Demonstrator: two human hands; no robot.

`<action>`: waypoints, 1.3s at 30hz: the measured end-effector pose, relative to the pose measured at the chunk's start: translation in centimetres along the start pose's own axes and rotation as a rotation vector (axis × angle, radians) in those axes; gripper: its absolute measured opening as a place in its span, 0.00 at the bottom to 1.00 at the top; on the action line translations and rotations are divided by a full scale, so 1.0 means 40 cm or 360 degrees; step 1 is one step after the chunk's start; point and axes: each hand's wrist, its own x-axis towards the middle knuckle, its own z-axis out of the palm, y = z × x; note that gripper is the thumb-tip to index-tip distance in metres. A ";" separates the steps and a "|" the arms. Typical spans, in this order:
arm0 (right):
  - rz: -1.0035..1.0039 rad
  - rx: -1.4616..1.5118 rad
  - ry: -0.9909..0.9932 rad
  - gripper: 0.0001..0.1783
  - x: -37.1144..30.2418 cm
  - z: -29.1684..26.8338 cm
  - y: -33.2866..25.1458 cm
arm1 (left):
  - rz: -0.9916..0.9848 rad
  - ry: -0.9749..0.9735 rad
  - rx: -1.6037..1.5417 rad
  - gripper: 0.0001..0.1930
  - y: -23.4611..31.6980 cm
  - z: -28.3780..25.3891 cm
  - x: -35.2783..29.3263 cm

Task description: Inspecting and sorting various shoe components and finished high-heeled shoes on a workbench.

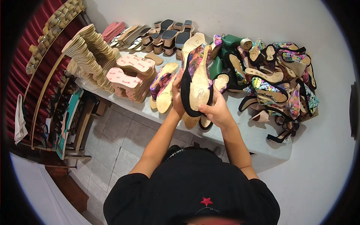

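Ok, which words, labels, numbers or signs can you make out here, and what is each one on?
Pale insoles, stacked on the table: red print, wording not copied here.
Black-edged shoe under the right hand: a small dark mark on the tan insole, too unclear to read.
Black shirt: small white lettering, too small to read surely.
Red star near the lower edge: a shape, no words visible.

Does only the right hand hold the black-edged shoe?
No, the left hand also holds the black-edged shoe, on the side opposite the right hand.
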 end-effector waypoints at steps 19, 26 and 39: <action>0.0264 -0.0738 0.0725 0.52 0.088 -0.091 0.119 | -0.0393 -0.0173 -0.0202 0.24 -0.022 -0.094 -0.188; 0.0365 0.0052 0.0629 0.28 0.101 -0.134 0.076 | 0.0035 -0.0299 0.0334 0.23 0.037 -0.020 -0.174; 0.0399 0.0135 0.0603 0.25 0.320 -0.207 0.167 | 0.0398 0.0206 0.1232 0.33 0.032 -0.035 -0.050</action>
